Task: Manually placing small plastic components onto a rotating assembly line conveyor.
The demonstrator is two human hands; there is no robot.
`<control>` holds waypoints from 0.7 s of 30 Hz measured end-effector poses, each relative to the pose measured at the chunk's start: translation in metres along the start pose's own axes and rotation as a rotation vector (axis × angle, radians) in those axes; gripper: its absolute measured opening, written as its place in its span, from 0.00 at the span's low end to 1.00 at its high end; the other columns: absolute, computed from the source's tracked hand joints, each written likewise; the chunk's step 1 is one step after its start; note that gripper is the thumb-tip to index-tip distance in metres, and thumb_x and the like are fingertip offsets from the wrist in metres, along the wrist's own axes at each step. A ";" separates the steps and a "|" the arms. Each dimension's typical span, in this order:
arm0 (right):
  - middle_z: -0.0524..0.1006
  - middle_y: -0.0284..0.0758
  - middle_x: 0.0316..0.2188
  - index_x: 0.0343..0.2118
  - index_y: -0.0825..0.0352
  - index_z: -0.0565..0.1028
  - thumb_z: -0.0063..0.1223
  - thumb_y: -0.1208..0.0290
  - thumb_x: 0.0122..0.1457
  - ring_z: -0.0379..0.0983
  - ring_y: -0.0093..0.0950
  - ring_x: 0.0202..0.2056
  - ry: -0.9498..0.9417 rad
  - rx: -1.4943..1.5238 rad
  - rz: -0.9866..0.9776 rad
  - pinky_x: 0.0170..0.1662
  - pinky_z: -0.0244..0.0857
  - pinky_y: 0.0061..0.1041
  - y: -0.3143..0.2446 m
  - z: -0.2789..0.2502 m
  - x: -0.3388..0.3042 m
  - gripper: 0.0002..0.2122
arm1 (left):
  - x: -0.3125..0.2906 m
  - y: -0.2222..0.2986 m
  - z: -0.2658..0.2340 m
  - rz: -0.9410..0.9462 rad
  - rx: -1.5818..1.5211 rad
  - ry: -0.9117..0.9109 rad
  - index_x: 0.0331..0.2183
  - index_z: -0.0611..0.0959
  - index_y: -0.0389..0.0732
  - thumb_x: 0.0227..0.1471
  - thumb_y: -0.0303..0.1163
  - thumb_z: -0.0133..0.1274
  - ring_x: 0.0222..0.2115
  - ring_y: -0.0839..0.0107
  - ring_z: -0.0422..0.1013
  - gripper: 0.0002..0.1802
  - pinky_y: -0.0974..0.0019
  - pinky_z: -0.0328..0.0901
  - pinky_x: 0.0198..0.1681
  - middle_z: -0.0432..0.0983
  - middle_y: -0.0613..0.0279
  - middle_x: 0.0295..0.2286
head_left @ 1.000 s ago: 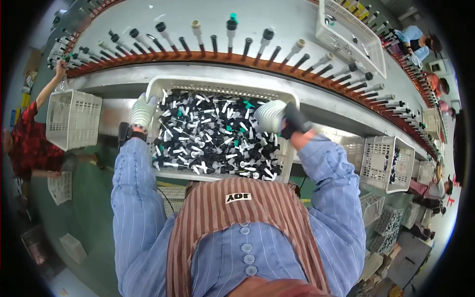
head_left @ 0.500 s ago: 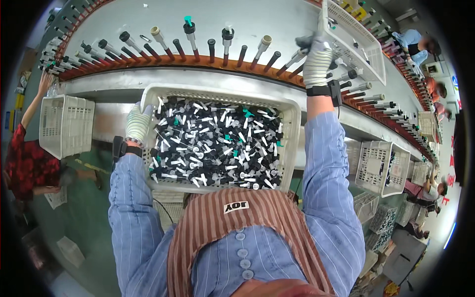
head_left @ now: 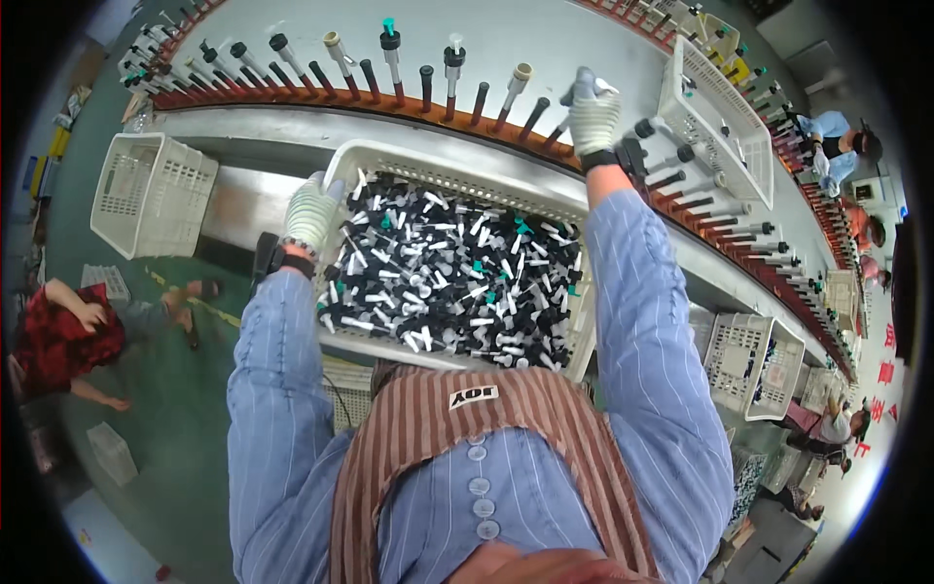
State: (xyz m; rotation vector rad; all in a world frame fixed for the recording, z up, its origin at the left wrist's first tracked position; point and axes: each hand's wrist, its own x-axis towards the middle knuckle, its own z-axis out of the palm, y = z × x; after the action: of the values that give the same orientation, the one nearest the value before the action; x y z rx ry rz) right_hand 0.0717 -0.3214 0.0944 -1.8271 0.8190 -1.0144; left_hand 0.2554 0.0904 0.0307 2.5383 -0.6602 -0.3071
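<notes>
A shallow white plastic crate [head_left: 365, 151] sits in front of my body, heaped with small black, white and green pump-like parts [head_left: 457, 268]. My left hand [head_left: 311, 216], in a white knit glove, is closed round the crate's left rim. My right hand [head_left: 593, 119], gloved with grey fingertips, is over the bench beside the curved row of upright pegs. Its fingers are curled together; what they hold, if anything, is hidden. Nearby pegs carry black or cream sleeves, such as the cream-topped peg [head_left: 517, 92] and the green-tipped pump piece [head_left: 390, 44].
A white crate [head_left: 718, 112] with a few parts lies on the bench at right. Another white crate [head_left: 156, 195] stands at left. An orange-brown rail [head_left: 438, 119] bears the pegs. A person in a red patterned top [head_left: 63, 331] is at left; other people work far right.
My right hand has moved left, away from the crate on the bench, toward the pegs. The view has shifted, and the person at left has drawn an arm back from the pegs.
</notes>
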 end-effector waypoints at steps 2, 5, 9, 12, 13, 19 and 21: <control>0.74 0.31 0.14 0.18 0.69 0.75 0.53 0.54 0.61 0.69 0.23 0.19 0.015 0.035 -0.084 0.27 0.63 0.26 -0.003 0.012 -0.013 0.22 | -0.002 -0.005 -0.005 -0.046 -0.103 -0.055 0.47 0.79 0.36 0.54 0.49 0.53 0.44 0.46 0.74 0.28 0.55 0.67 0.48 0.78 0.40 0.41; 0.79 0.39 0.31 0.38 0.72 0.77 0.57 0.58 0.58 0.74 0.25 0.34 0.100 -0.060 -0.166 0.40 0.67 0.26 0.007 0.026 -0.066 0.18 | -0.007 -0.017 0.000 -0.051 -0.140 -0.010 0.48 0.79 0.33 0.53 0.51 0.54 0.45 0.49 0.74 0.32 0.57 0.67 0.48 0.79 0.41 0.40; 0.78 0.41 0.31 0.41 0.70 0.75 0.52 0.70 0.60 0.75 0.31 0.35 -0.161 -0.092 -0.091 0.42 0.69 0.30 0.004 -0.014 -0.177 0.10 | -0.018 0.007 -0.021 -0.076 -0.166 -0.064 0.46 0.80 0.35 0.52 0.51 0.53 0.44 0.49 0.75 0.30 0.56 0.68 0.47 0.79 0.42 0.39; 0.79 0.43 0.29 0.40 0.67 0.77 0.49 0.71 0.61 0.76 0.34 0.32 -0.224 -0.283 -0.097 0.39 0.70 0.32 -0.012 -0.036 -0.207 0.08 | -0.005 -0.015 -0.010 0.060 -0.024 -0.088 0.48 0.78 0.37 0.53 0.51 0.50 0.45 0.47 0.73 0.30 0.52 0.66 0.48 0.78 0.43 0.42; 0.79 0.44 0.30 0.40 0.67 0.77 0.49 0.71 0.61 0.77 0.36 0.33 -0.248 -0.317 -0.100 0.40 0.70 0.33 -0.016 -0.038 -0.207 0.09 | -0.001 -0.010 -0.009 -0.027 0.006 -0.046 0.49 0.78 0.38 0.54 0.52 0.49 0.46 0.47 0.73 0.30 0.51 0.66 0.49 0.77 0.43 0.43; 0.80 0.48 0.37 0.40 0.63 0.79 0.49 0.67 0.58 0.76 0.45 0.41 -0.681 -0.649 -0.134 0.48 0.69 0.40 0.021 -0.008 -0.207 0.11 | -0.005 0.005 -0.009 -0.021 -0.047 -0.028 0.50 0.78 0.38 0.55 0.52 0.48 0.47 0.46 0.72 0.30 0.51 0.65 0.50 0.77 0.42 0.43; 0.80 0.44 0.35 0.38 0.63 0.80 0.50 0.71 0.54 0.76 0.42 0.43 -0.872 -0.762 -0.394 0.47 0.69 0.38 0.037 0.026 -0.205 0.11 | 0.010 -0.031 0.007 0.031 0.009 0.024 0.48 0.78 0.38 0.54 0.52 0.49 0.45 0.46 0.73 0.30 0.50 0.67 0.47 0.78 0.42 0.41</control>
State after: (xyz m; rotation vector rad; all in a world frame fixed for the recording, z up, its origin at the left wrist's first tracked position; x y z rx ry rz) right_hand -0.0025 -0.1557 -0.0103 -2.8215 0.2924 0.0123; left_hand 0.2739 0.1061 0.0074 2.5340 -0.6925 -0.2634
